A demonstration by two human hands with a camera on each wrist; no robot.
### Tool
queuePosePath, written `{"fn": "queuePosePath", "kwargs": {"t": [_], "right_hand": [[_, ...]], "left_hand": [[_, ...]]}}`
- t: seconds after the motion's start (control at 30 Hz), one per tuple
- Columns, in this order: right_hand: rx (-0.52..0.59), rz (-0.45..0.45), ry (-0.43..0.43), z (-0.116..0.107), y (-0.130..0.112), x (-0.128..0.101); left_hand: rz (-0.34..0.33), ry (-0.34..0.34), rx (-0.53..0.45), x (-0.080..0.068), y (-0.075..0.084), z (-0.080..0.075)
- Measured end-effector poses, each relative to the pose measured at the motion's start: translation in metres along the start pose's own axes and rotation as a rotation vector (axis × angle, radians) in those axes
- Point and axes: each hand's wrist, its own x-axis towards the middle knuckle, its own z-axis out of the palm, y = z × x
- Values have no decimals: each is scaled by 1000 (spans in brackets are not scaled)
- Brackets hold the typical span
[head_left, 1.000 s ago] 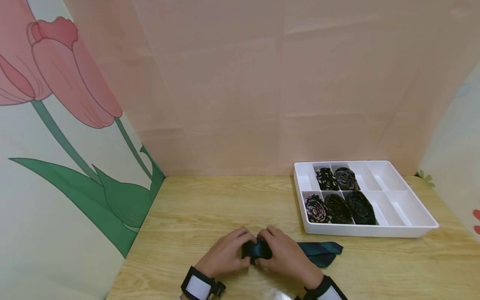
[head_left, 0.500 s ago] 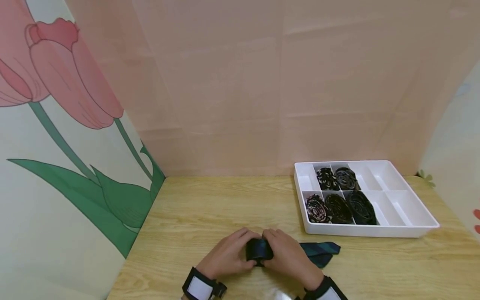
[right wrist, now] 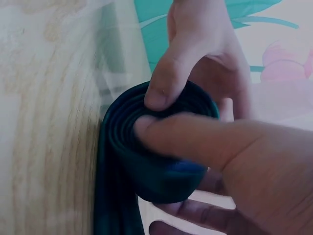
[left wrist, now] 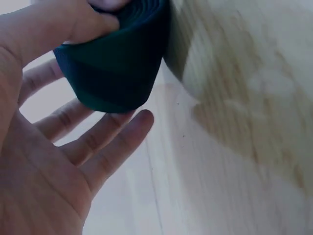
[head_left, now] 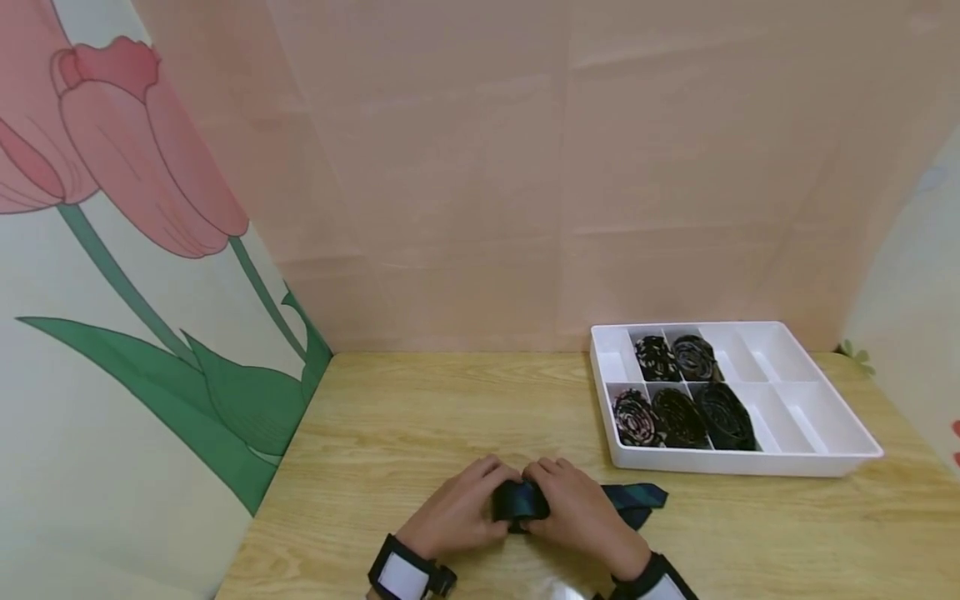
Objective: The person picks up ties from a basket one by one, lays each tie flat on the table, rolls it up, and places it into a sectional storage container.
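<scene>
A dark green and navy striped necktie [head_left: 519, 502] is wound into a thick coil, standing on its edge on the wooden table. My left hand [head_left: 463, 507] holds the coil's left side, its thumb [left wrist: 78, 24] on one face in the left wrist view. From the other side my right hand [head_left: 576, 510] grips it, and both thumbs press on the layered face of the coil [right wrist: 159, 176] in the right wrist view. Beyond my right hand, the unrolled tie end [head_left: 636, 497] lies flat on the table, partly hidden by that hand.
A white divided tray [head_left: 738, 463] stands at the right, behind the tie end. Several dark patterned rolled ties [head_left: 678, 418] fill some of its compartments. A pinkish backdrop [head_left: 465, 208] rises at the table's [head_left: 420, 400] far edge.
The coil has shifted slightly right and turned between my fingers. The flat tie end has drawn in leftward, so less of it shows beyond my right hand.
</scene>
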Motion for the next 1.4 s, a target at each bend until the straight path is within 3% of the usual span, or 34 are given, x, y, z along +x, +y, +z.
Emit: {"fn": "queuePosePath", "kwargs": {"t": [0.37,0.57,0.83,1.07,1.2,1.4], "right_hand": [[4,-19,28,-1,0,-1],[15,-13,35,1,7,-2],[56,-59,83,3,7,-3],[113,-34,32,3,9,-1],[169,-29,15,4,12,1],[143,-51,28,3,14,-1]], "left_hand": [[12,-11,19,2,-2,7],[-66,1,-31,1,2,3],[-35,24,-9,1,6,1],[-51,-4,-109,2,3,2],[-82,2,-109,2,4,0],[-137,3,-93,1,5,-1]]}}
